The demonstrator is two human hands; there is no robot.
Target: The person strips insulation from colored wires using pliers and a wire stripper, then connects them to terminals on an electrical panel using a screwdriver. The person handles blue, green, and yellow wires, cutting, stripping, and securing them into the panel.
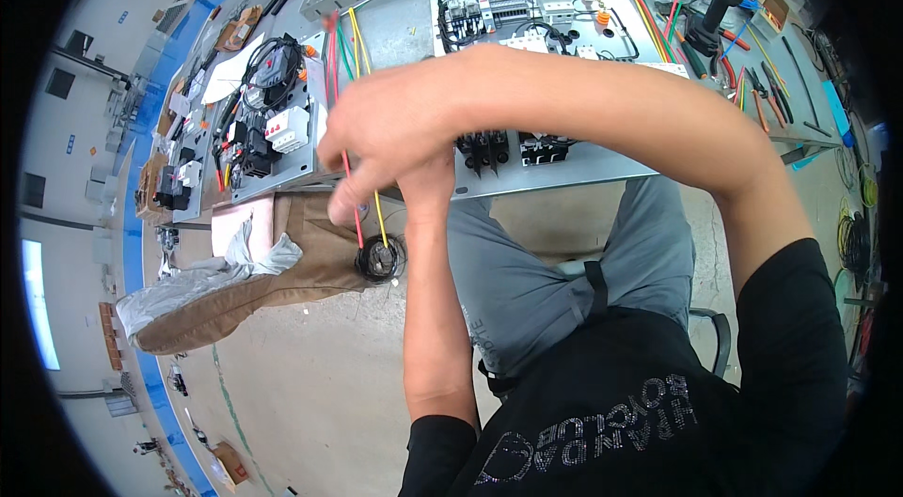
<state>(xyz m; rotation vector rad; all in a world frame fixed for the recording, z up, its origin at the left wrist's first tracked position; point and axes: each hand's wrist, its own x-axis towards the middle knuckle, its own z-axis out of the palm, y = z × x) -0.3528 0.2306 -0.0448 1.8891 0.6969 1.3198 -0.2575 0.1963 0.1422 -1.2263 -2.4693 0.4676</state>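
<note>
My right hand (pixel 390 111) reaches across in front of me, its fingers curled round red and yellow wires. The red wire (pixel 359 226) runs between its fingers and thumb. The yellow wire (pixel 380 213) passes behind the hand and shows again below it. Green wire ends (pixel 341 46) stick up past the knuckles with the red and yellow ones. Beneath the right hand is my left hand (pixel 428 179); its fingers are hidden. Lower down, the wires lead to a dark round coil (pixel 378 258). Both hands are at the near edge of the metal workbench (pixel 564 175).
A mounting plate (pixel 611 22) with electrical parts lies ahead, another plate (pixel 299 158) to the left. A cordless drill (pixel 720 3), pliers (pixel 758 88) and loose wires are at the right. Beside me at the left, a brown-trousered leg (pixel 292 257) of another person extends.
</note>
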